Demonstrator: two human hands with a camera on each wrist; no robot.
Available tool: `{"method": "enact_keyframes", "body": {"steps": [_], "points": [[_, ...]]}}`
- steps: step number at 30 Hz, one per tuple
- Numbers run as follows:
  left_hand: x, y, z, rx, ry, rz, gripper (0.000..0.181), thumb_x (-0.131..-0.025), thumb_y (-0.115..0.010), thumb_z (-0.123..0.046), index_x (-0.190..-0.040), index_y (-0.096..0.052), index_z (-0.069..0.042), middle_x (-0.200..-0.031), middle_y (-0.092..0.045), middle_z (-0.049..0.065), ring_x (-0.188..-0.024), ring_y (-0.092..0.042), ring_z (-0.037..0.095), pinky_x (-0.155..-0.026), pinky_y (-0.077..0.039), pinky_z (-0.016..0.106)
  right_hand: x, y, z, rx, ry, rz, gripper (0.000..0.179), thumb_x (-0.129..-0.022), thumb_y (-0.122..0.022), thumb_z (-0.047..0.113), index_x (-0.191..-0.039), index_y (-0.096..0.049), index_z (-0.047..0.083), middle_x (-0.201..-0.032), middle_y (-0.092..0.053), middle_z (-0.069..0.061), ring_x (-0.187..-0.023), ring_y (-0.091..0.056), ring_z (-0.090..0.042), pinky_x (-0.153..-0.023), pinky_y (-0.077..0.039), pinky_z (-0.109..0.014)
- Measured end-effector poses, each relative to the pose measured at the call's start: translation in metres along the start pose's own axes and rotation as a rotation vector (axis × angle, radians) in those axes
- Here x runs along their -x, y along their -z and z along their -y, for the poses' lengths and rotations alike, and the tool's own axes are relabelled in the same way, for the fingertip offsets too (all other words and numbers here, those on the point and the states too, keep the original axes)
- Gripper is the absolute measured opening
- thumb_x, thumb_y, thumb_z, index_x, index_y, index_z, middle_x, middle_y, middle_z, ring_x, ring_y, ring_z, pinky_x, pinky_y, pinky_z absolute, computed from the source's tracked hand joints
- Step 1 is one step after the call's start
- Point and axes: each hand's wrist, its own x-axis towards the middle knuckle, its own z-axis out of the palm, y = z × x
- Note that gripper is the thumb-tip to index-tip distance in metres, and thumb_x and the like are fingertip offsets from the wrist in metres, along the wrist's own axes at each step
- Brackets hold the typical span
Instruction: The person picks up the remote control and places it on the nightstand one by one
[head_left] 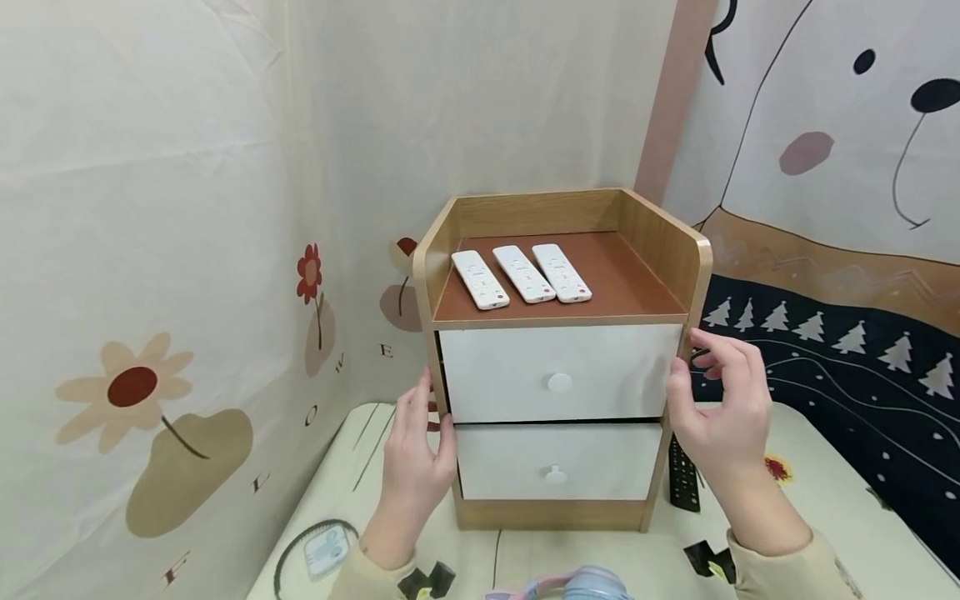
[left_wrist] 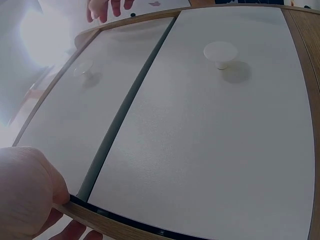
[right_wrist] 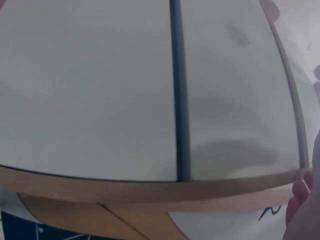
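Note:
A small wooden drawer cabinet (head_left: pixel 551 515) with two white drawers stands upright in the head view. The upper drawer (head_left: pixel 510 375) sits slightly proud of the lower drawer (head_left: pixel 517 458); both have round white knobs. Three white remote controls (head_left: pixel 480 280) lie on its brown top. My left hand (head_left: pixel 416 454) grips the cabinet's left side, thumb at the front edge and fingers along the outside, as the left wrist view also shows. By the upper right edge is my right hand (head_left: pixel 723 408), its fingers loosely bent; whether it touches the wood is hard to tell.
A black remote control (head_left: pixel 683 475) lies right of the cabinet. In front are pink-and-blue headphones (head_left: pixel 596 583); at lower left lies a light blue device (head_left: pixel 326 552) beside a dark loop. Printed fabric (head_left: pixel 187 208) hangs behind and to the left of the pale tabletop (head_left: pixel 810 492).

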Motion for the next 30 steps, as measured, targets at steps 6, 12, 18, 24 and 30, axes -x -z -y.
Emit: {"method": "enact_keyframes", "body": {"steps": [6, 12, 18, 24, 30], "points": [[0.001, 0.0, -0.001, -0.009, 0.004, 0.0, 0.078, -0.093, -0.07, 0.008, -0.166, -0.042, 0.002, -0.129, -0.065, 0.026, -0.082, -0.073, 0.025, -0.063, -0.065, 0.037, 0.013, 0.006, -0.013, 0.037, -0.05, 0.017, 0.046, -0.099, -0.065, 0.013, -0.138, -0.063, -0.01, -0.125, -0.068, -0.034, -0.107, -0.049, 0.013, -0.095, -0.041, -0.008], [0.001, 0.003, 0.0, -0.009, 0.008, 0.001, 0.078, -0.093, -0.07, 0.008, -0.166, -0.042, 0.002, -0.129, -0.065, 0.025, -0.082, -0.073, 0.025, -0.063, -0.064, 0.036, 0.034, 0.007, -0.034, 0.075, -0.169, 0.044, 0.046, -0.099, -0.066, 0.005, -0.143, -0.062, -0.005, -0.126, -0.066, -0.029, -0.105, -0.047, 0.016, -0.094, -0.038, -0.006], [0.0, 0.002, 0.0, 0.005, -0.006, 0.001, 0.079, -0.093, -0.07, 0.009, -0.166, -0.042, 0.002, -0.128, -0.065, 0.026, -0.083, -0.073, 0.026, -0.063, -0.065, 0.039, 0.055, 0.014, -0.054, 0.129, -0.284, 0.098, 0.05, -0.101, -0.067, 0.002, -0.15, -0.058, -0.003, -0.13, -0.064, -0.028, -0.103, -0.044, 0.017, -0.09, -0.035, -0.008], [-0.001, 0.002, -0.002, -0.008, -0.011, 0.001, 0.079, -0.093, -0.07, 0.009, -0.166, -0.042, 0.001, -0.129, -0.065, 0.026, -0.083, -0.073, 0.025, -0.063, -0.064, 0.034, 0.073, 0.018, -0.066, 0.191, -0.373, 0.14, 0.051, -0.103, -0.067, 0.007, -0.153, -0.057, -0.002, -0.13, -0.065, -0.026, -0.1, -0.04, 0.02, -0.085, -0.037, -0.017], [-0.001, 0.003, -0.002, -0.007, -0.013, 0.002, 0.079, -0.093, -0.07, 0.009, -0.166, -0.042, 0.002, -0.129, -0.065, 0.026, -0.085, -0.074, 0.025, -0.065, -0.065, 0.033, 0.094, 0.021, -0.075, 0.249, -0.467, 0.2, 0.052, -0.104, -0.065, 0.013, -0.153, -0.057, 0.0, -0.13, -0.065, -0.023, -0.097, -0.036, 0.022, -0.083, -0.039, -0.026]]}}
